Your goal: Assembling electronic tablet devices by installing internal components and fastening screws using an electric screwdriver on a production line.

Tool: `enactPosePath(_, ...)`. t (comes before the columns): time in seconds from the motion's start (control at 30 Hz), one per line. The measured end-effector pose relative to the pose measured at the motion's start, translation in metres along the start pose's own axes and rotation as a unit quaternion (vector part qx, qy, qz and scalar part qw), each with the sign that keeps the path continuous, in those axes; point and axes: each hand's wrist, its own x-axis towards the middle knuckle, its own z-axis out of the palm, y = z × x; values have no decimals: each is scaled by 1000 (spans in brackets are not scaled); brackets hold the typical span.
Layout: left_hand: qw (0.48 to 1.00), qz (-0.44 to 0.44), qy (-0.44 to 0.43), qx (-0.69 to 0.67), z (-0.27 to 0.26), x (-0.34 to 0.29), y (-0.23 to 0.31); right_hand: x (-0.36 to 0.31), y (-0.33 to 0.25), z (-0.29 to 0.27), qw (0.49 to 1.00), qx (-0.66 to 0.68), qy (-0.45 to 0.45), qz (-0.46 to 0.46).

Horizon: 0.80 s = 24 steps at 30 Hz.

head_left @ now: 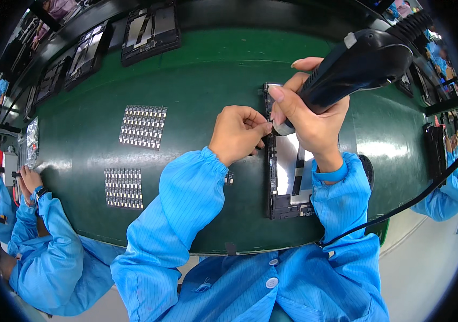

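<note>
My right hand (314, 118) is wrapped around a black electric screwdriver (349, 70), tilted so its lower end meets the left edge of an opened tablet-like device (286, 172). The device lies flat, with a dark frame and a silver inner plate; my right forearm covers part of it. My left hand (238, 131) is closed in a pinch beside the screwdriver's lower end, at the same edge. What its fingertips hold, if anything, is hidden. A small dark part (229, 177) lies by my left cuff.
Two panels of small boards (143, 126) (123, 188) lie on the green bench (196, 75) to the left. Similar devices (151, 32) stand along the back. A black cable (400, 214) runs at the right. A co-worker's hands (29, 180) rest at the left edge.
</note>
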Motion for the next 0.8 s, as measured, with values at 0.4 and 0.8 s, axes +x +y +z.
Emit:
enactPosePath(0.4,999,24,-14,-31,-5,-7,-3,-11,-2,6,999,-29,-26,-16)
enactPosePath(0.8,944,304,43,123,4,-36,-21,-14,-14,4,998,21,-31,-42)
